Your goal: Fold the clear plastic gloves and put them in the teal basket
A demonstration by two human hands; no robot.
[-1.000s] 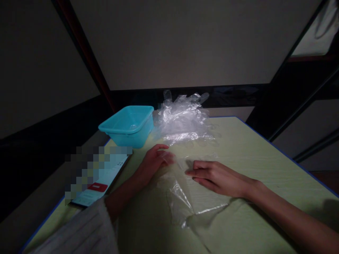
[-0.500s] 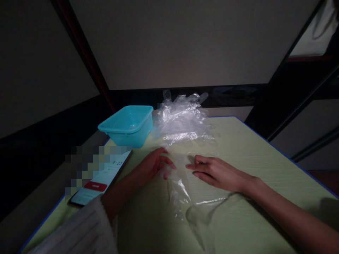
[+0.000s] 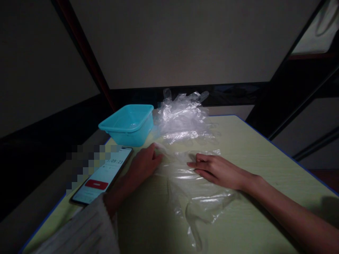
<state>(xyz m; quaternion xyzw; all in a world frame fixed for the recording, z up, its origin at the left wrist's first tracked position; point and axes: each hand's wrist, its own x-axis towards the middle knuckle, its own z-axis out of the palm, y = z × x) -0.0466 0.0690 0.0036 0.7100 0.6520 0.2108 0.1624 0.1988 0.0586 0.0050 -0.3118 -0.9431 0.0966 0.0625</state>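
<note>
A clear thin plastic glove (image 3: 185, 180) lies spread on the table between my hands, its finger parts toward me. My left hand (image 3: 147, 160) is closed on the glove's far left edge, thumb against the fingers. On the glove's right part rests my right hand (image 3: 218, 169), its index finger pointing left and touching the plastic, the other fingers partly curled. Beyond both hands is a crumpled pile of clear plastic gloves (image 3: 182, 118).
A turquoise basin (image 3: 127, 132) stands at the back left of the pale table (image 3: 254, 155). Nearer me on the left lies a phone (image 3: 106, 176) with a lit timer screen. Behind the table rises a grey panel wall.
My left hand has moved left from the middle of the glove and closed on its edge. The plastic is spread wider and flatter. My right hand has hardly moved.
</note>
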